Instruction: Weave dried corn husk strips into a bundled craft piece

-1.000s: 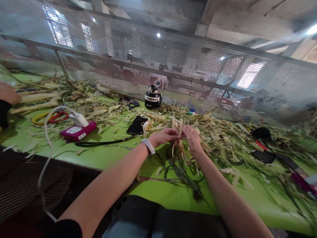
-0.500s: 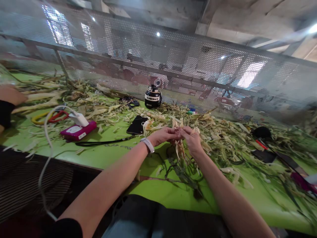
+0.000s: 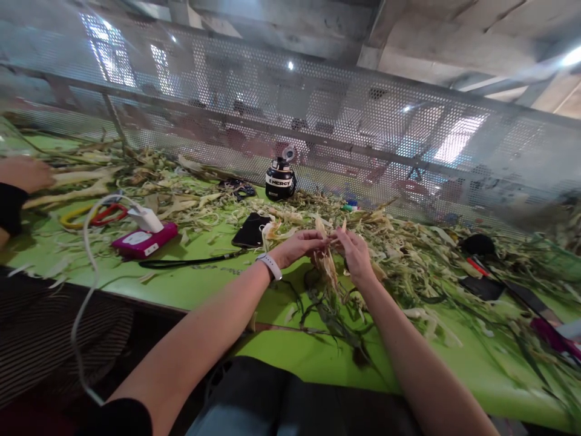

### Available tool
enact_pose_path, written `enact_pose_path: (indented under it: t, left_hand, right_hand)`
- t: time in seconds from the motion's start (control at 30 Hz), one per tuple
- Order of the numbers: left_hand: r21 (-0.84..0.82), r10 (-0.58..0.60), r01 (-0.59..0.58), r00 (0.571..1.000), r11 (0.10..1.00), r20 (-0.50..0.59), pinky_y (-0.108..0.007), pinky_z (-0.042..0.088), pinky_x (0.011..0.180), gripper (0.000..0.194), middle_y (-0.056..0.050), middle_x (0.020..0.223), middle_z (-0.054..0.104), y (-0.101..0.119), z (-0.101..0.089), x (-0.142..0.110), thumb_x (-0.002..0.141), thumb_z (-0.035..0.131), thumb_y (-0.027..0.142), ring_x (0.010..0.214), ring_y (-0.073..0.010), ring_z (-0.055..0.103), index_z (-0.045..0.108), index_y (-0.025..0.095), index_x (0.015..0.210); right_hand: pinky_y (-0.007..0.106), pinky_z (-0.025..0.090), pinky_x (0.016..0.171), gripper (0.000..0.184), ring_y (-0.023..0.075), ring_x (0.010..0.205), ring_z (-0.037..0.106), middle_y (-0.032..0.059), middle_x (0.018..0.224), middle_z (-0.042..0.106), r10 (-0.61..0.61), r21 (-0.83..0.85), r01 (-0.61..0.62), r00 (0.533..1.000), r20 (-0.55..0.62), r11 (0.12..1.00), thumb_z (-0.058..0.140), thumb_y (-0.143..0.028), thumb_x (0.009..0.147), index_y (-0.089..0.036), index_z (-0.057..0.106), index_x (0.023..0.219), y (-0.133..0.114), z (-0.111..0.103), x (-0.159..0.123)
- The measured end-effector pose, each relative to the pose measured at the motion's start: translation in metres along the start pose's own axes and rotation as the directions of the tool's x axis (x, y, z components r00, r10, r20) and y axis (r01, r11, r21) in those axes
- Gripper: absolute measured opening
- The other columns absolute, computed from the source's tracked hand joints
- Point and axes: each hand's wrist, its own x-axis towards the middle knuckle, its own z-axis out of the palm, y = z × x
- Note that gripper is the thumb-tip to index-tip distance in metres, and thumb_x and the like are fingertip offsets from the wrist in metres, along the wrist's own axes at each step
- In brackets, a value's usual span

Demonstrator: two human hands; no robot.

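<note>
My left hand (image 3: 299,245) and my right hand (image 3: 356,254) meet over the green table (image 3: 190,284), both pinching a small bunch of pale dried husk strips (image 3: 327,261) that hangs down between them. A white watch band sits on my left wrist. Beneath the bunch lies a tangle of dark green stems (image 3: 333,315). Loose husks (image 3: 408,254) are heaped all around the hands.
A black phone (image 3: 251,230) lies left of my hands, a pink power bank (image 3: 144,239) with a white charger and cable further left. A black bottle (image 3: 280,178) stands by the perforated metal screen (image 3: 290,115). Another person's hand (image 3: 25,172) works at far left. Dark tools (image 3: 488,284) lie at right.
My hands have shifted slightly while working the husk bunch; the strips now hang a little lower and left. The other person's hand at far left has reached further in.
</note>
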Motion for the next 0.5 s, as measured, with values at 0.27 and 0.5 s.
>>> enact_pose_path:
  t: [0.27,0.5]
  left_hand:
    - [0.138,0.006,-0.015,0.998,0.99,0.066,-0.025,0.041,0.057,0.037,-0.002,0.063,0.063,0.0029,-0.0001,0.0001,0.06,0.077,0.044,0.054,-0.0093,0.054,0.062,0.012,0.069]
    - [0.147,0.028,-0.038,0.997,0.988,0.075,-0.024,0.042,0.058,0.038,-0.003,0.065,0.066,-0.0002,-0.002,0.0023,0.061,0.076,0.046,0.057,-0.0101,0.056,0.064,0.012,0.072]
  right_hand:
    - [0.024,0.028,0.048,0.035,0.0104,0.049,0.036,-0.004,0.05,0.041,-0.056,-0.1,0.054,0.998,-0.011,0.994,0.054,-0.049,0.074,-0.018,0.057,0.059,-0.0012,-0.0017,-0.0019]
    - [0.024,0.029,0.046,0.039,0.0101,0.047,0.036,-0.0045,0.048,0.041,0.022,-0.058,-0.022,1.0,0.0,0.998,0.056,-0.055,0.071,-0.018,0.055,0.057,0.0024,-0.0045,0.0006]
